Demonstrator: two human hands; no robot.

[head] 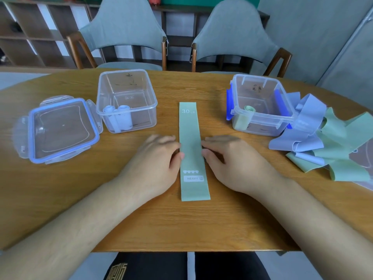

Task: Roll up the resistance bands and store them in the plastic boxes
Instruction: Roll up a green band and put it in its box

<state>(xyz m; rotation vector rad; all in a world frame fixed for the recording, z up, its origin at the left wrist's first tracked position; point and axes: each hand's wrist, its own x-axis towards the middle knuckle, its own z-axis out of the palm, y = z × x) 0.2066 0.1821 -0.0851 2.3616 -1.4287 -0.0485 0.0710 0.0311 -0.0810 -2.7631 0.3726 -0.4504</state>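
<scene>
Flat on the middle of the tabletop (181,225), an unrolled green resistance band (190,128), running lengthwise from near the front edge toward the far edge. "30 LB" printed at its far end, four hearts and "HEAVY" toward the near end.

Palm down on the wood just left of the strip, the left hand (155,164), fingers loose and barely bent, thumb tip and fingertips touching the strip's left edge, grasping nothing. Mirrored on the other side, the right hand (236,164), fingers likewise released, resting against the right edge with no pinch.

Toward the far left of the tabletop, a clear plastic box (145,118), open, with rolled pale-blue bands (119,116) standing in its near left corner. Just beside it, nearer the left edge, a detached lid (62,128) with a blue seal, lying flat.

Toward the far right, a blue-clasped plastic box (262,126), also open, holding one rolled green band (247,114) in its near left corner. Touching that box's right wall and spreading to the right edge, a heap of loose bands (314,138), lavender and green, tangled over one another.

Beyond the far edge, two grey upholstered chairs (125,31) with wooden arms; behind them at the left, open shelving (30,37).
</scene>
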